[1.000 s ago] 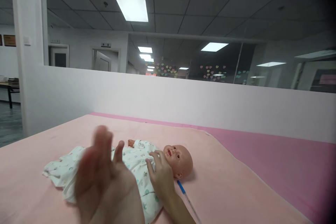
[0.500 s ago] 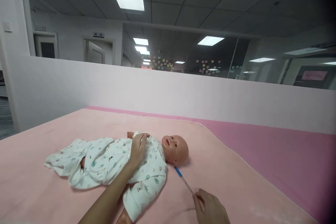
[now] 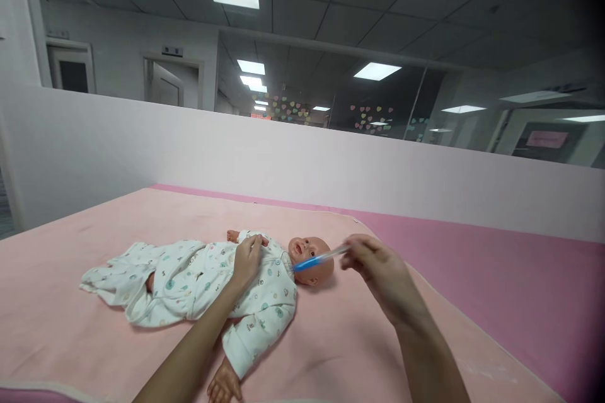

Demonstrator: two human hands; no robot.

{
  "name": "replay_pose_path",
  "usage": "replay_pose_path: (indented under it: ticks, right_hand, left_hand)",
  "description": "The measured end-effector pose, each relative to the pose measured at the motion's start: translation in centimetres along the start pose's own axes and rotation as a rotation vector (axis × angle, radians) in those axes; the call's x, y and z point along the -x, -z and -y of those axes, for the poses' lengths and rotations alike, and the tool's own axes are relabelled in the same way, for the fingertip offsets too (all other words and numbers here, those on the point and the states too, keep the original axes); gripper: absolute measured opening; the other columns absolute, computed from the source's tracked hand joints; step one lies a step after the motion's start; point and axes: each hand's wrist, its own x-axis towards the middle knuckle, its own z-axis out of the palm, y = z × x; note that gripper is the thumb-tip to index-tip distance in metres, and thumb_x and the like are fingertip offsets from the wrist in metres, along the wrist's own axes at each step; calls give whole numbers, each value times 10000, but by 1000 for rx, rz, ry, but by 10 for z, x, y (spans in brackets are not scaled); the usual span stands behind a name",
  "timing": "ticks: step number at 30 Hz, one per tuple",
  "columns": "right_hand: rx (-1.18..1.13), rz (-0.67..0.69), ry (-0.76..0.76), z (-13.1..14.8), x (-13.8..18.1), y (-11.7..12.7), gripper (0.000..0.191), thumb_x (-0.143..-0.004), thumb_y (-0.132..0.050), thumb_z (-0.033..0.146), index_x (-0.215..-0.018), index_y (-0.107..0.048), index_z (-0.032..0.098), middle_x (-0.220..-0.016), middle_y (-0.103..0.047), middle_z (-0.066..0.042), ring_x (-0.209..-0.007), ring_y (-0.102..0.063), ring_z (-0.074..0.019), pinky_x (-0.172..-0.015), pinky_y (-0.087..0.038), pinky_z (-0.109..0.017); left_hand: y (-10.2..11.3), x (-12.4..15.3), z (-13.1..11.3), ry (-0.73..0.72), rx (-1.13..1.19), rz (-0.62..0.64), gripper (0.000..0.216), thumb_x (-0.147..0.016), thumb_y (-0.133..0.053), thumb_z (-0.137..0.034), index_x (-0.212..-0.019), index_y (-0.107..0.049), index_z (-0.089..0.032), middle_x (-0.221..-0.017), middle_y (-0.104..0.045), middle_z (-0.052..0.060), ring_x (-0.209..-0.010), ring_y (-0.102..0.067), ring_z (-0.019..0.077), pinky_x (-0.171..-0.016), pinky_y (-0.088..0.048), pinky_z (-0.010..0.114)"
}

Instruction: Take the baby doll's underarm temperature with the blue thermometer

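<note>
A baby doll (image 3: pixel 309 257) in a white patterned romper (image 3: pixel 198 277) lies on its back on a pink blanket (image 3: pixel 359 340), head to the right. My left hand (image 3: pixel 246 258) rests on the doll's chest with its fingers curled onto the cloth near the collar. My right hand (image 3: pixel 371 264) pinches the clear end of a thin thermometer-like stick with a blue tip (image 3: pixel 316 259). The blue tip hovers at the doll's neck, just below its chin.
A darker pink sheet (image 3: pixel 496 277) covers the surface to the right of the blanket. A white partition wall (image 3: pixel 302 157) runs behind the bed, with glass panels and an office corridor beyond. The doll's bare hand (image 3: pixel 224 384) lies near the front edge.
My right hand has picked the blue-tipped stick up from the blanket and carried it to the doll's neck. My left hand has stayed on the doll's chest.
</note>
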Motion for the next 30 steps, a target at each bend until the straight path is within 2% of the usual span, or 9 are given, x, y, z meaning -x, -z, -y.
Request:
replay_pose_path:
  ticks: [2,6,9,11,14,18,22,26,30]
  right_hand:
    - [64,39,-15,-2,-2,-9,308,-642,-661,459,-726,-619,165,-612,-592,-28,-538,-533,-126,-502,-445,-246]
    - [-187,43,-39,-3,6,-10,304,-701,-616,478,-797,-597,191,-616,-596,8,-359,-389,-46,-375,-352,-198]
    - [-129,62,-18,-2,15,-3,280,-673,-670,429,-792,-603,185,-540,-570,15,-381,-431,-74,-375,-366,-202]
    - [-139,30,-27,-6,22,3,281,-678,-665,435,-790,-604,185,-519,-557,19,-344,-384,-63,-333,-333,-197]
    - [-203,-95,-32,-20,35,10,316,-701,-613,494,-798,-594,194,-576,-581,12,-283,-261,-25,-269,-250,-191]
    - [212,-203,-10,-54,57,11,327,-703,-615,474,-834,-634,175,-459,-527,18,-375,-465,-107,-365,-395,-209]
    - [536,-256,127,-90,75,0,323,-775,-505,474,-856,-653,198,-563,-617,-9,-455,-566,-127,-450,-449,-203]
    - [873,-62,250,-116,85,-16,267,-835,-420,368,-810,-651,237,-605,-650,0,-474,-586,-125,-456,-417,-202]
    - [1153,126,184,-128,89,-26,157,-764,-505,212,-646,-608,226,-558,-622,6,-494,-592,-143,-421,-348,-203]
  left_hand:
    - [1,0,-2,-8,-36,13,401,-876,-312,-377,-732,-621,-166,-785,-656,34,-813,-587,185,-774,-415,299]
    - [0,2,-6,-50,-158,76,390,-872,-330,-359,-731,-641,-171,-762,-659,24,-785,-578,174,-737,-405,295]
    - [-1,5,-11,-163,-316,171,333,-863,-374,-327,-747,-653,-188,-778,-668,18,-810,-563,176,-783,-374,315]
    - [-1,7,-13,-247,-420,229,273,-851,-415,-310,-785,-656,-202,-822,-673,16,-844,-551,184,-831,-342,338]
    - [-1,9,-15,-325,-508,275,224,-838,-449,-301,-835,-655,-211,-884,-668,26,-877,-536,192,-861,-314,355]
    - [0,10,-14,-356,-531,307,174,-812,-476,-261,-827,-642,-212,-883,-655,22,-884,-526,194,-867,-306,354]
    - [-1,10,-12,-357,-539,326,108,-777,-494,-219,-782,-599,-196,-863,-632,21,-872,-521,193,-842,-323,342]
    - [-1,11,-10,-377,-535,359,83,-766,-477,-179,-796,-553,-189,-840,-609,16,-859,-519,185,-805,-344,324]
    - [-1,12,-9,-396,-554,362,94,-803,-436,-180,-812,-529,-185,-829,-593,22,-843,-516,187,-791,-353,331]
